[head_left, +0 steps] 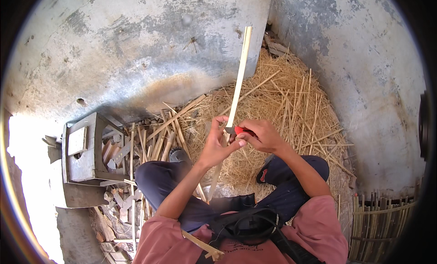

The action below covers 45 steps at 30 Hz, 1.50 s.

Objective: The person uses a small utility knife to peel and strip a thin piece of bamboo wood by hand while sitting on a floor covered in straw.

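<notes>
A long, pale strip of split wood or bamboo stands up in front of me, slanting slightly to the right. My left hand is closed around it near its middle, and its lower part runs down between my knees. In my right hand is a knife with a red handle. The short dark blade lies against the strip, right beside my left fingers. Both hands meet over the gap between my bent legs.
Pale shavings and loose strips heap up ahead. A worn wooden box-like frame stands left amid scraps. A stick fence or basket is at the lower right. Stained walls enclose the corner. A light wood piece lies by my chest.
</notes>
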Each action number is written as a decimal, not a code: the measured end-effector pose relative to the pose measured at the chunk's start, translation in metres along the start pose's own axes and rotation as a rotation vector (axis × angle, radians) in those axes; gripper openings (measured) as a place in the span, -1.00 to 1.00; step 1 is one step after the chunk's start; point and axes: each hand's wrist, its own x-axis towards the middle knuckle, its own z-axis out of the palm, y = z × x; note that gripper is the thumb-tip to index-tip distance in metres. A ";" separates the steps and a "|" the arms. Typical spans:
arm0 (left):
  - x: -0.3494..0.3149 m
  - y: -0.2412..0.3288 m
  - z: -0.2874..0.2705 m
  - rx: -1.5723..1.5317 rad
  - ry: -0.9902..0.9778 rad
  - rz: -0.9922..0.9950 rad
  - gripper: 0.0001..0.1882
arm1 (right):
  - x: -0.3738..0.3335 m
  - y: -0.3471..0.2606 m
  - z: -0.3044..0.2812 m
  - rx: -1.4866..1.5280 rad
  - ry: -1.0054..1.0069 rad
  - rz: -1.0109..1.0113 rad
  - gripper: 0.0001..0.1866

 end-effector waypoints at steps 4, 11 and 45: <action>0.000 0.004 0.001 -0.073 -0.008 -0.083 -0.34 | -0.001 0.000 0.001 0.016 0.022 -0.012 -0.69; -0.003 0.006 -0.003 -0.232 -0.056 -0.217 -0.42 | 0.000 -0.002 0.001 0.007 0.019 0.010 -0.72; -0.001 0.007 0.002 -0.179 -0.010 -0.110 -0.29 | 0.000 -0.003 0.003 0.014 0.064 0.002 -0.71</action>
